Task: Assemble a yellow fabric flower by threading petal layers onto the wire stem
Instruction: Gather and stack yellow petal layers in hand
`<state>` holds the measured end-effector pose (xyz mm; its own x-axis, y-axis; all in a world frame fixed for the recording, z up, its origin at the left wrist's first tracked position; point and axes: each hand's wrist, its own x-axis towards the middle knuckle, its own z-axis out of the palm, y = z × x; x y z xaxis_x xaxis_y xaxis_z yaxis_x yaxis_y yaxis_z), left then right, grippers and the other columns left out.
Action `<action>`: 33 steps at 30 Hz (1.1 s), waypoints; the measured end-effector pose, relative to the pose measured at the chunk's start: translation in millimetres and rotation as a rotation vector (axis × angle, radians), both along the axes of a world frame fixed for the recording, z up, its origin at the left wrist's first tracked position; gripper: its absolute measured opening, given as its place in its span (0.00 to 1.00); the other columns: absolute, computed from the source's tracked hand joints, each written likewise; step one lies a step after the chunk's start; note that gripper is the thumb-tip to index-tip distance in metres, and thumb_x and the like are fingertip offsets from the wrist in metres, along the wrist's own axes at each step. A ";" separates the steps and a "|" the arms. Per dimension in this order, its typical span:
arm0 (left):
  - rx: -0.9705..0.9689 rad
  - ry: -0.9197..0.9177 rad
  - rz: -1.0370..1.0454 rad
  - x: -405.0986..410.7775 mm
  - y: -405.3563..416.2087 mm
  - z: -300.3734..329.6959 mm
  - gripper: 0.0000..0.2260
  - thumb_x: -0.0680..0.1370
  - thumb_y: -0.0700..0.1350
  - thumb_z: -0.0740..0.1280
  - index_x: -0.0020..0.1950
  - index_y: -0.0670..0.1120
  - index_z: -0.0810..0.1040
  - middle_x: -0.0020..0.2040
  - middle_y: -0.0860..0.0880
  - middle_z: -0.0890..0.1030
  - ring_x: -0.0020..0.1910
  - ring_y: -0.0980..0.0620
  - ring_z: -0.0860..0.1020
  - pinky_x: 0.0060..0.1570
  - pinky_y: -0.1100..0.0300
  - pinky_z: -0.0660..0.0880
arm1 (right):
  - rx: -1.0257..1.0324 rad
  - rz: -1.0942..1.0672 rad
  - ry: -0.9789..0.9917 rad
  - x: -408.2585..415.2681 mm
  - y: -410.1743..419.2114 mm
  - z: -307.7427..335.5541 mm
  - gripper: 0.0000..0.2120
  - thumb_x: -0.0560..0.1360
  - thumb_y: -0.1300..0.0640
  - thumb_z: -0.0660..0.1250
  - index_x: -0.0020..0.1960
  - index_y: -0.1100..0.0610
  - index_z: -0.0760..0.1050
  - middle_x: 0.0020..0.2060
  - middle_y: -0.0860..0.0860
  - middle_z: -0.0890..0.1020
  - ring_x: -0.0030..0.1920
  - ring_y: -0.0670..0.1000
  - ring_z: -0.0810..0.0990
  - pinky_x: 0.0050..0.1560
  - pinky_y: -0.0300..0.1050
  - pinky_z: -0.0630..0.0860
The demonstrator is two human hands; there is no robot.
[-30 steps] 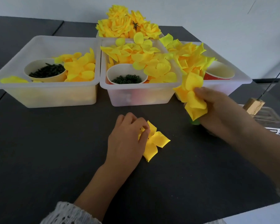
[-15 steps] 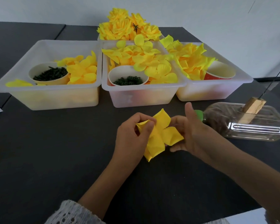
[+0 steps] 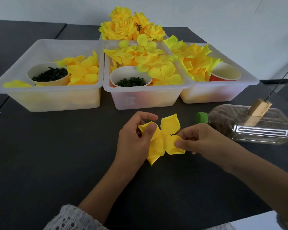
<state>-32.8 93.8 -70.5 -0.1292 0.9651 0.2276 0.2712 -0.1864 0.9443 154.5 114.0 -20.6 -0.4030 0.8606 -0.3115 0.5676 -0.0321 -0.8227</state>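
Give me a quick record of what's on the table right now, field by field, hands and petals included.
left hand: pinches the petal layer
right hand: pinches the same layer's right petal
bins: three clear bins holding loose yellow petals
cups: two with dark green pieces, one red cup
bottle: lying on its side, wood block and wire on it
finished flowers: behind the bins

You find no readable text, label, brand, number or sign anywhere in this view. The clear plastic bottle (image 3: 249,126) lying on its side carries no printed label that you can make out (only a moulded ridged panel on its wall). The three translucent bins (image 3: 145,97) have plain walls, and the paper cups (image 3: 223,74) show plain colour with no lettering you can read.
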 end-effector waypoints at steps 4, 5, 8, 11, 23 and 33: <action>0.054 0.097 0.028 1.8 -1.5 0.9 0.09 0.77 0.46 0.68 0.53 0.60 0.75 0.44 0.61 0.75 0.44 0.62 0.74 0.41 0.74 0.69 | 0.037 0.010 0.093 -2.9 -4.0 4.8 0.07 0.71 0.51 0.69 0.41 0.54 0.82 0.36 0.51 0.84 0.38 0.44 0.79 0.42 0.36 0.75; 0.082 0.139 0.027 3.2 -2.2 1.4 0.11 0.77 0.45 0.68 0.55 0.59 0.74 0.45 0.61 0.75 0.47 0.62 0.74 0.43 0.75 0.68 | 0.043 0.015 0.109 -4.3 -5.4 5.2 0.09 0.69 0.48 0.69 0.41 0.54 0.81 0.37 0.53 0.84 0.38 0.46 0.79 0.44 0.39 0.76; 0.222 0.306 0.056 5.0 -3.9 1.1 0.13 0.77 0.48 0.66 0.61 0.56 0.73 0.55 0.58 0.72 0.56 0.61 0.71 0.51 0.75 0.65 | 0.090 0.023 0.146 -8.7 -7.7 4.3 0.11 0.67 0.46 0.67 0.38 0.54 0.80 0.35 0.58 0.82 0.37 0.51 0.77 0.43 0.48 0.76; 0.353 0.448 0.074 5.5 -5.7 0.6 0.12 0.79 0.54 0.61 0.59 0.53 0.77 0.55 0.55 0.71 0.56 0.57 0.67 0.53 0.64 0.67 | 0.135 0.013 0.167 -10.5 -6.4 4.4 0.12 0.68 0.46 0.67 0.40 0.55 0.80 0.37 0.58 0.82 0.39 0.53 0.78 0.46 0.52 0.77; 0.366 0.480 -0.030 12.0 -7.9 2.1 0.13 0.78 0.58 0.61 0.52 0.52 0.78 0.45 0.58 0.76 0.46 0.60 0.70 0.43 0.59 0.71 | 0.136 0.004 0.181 -11.9 -0.8 6.1 0.10 0.68 0.47 0.66 0.38 0.53 0.79 0.29 0.44 0.78 0.31 0.39 0.73 0.33 0.30 0.70; 0.113 0.275 -0.122 10.9 -10.9 10.6 0.12 0.75 0.55 0.66 0.55 0.52 0.80 0.46 0.61 0.77 0.49 0.62 0.75 0.45 0.77 0.67 | 0.119 -0.023 0.200 -10.0 7.0 -0.5 0.16 0.66 0.43 0.68 0.36 0.57 0.79 0.31 0.52 0.76 0.31 0.45 0.71 0.31 0.31 0.70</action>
